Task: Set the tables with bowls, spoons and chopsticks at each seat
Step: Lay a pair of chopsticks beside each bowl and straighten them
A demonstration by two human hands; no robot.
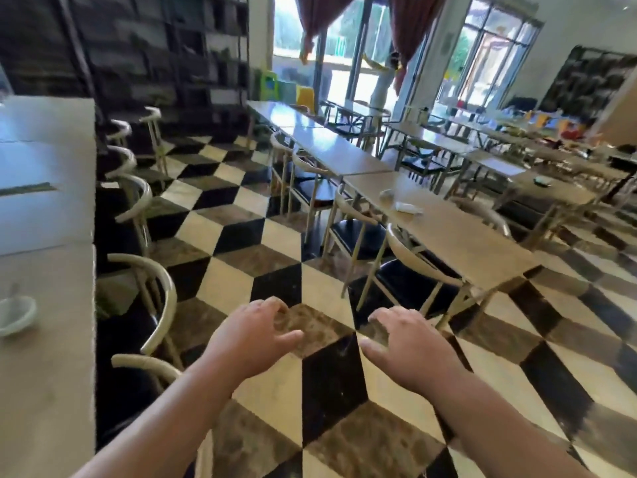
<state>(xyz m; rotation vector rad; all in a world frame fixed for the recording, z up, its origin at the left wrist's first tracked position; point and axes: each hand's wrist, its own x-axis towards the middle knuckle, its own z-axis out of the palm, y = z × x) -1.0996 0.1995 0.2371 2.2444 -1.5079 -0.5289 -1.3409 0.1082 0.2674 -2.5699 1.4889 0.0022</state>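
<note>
White bowl (15, 315) sits on the left table (51, 374) beside me while my left hand (251, 339) and right hand (410, 346) hang empty, fingers loosely curled, over the checkered floor (331, 384), so I'd collect 1 full set per seat and carry it level

- Left hand (253, 334): forearm extended forward, palm down, fingers loosely curled, thumb pointing inward; nothing between the fingers.
- Right hand (410, 346): forearm extended forward, palm down, fingers loosely curled, thumb pointing toward the left thumb; nothing held.
</note>
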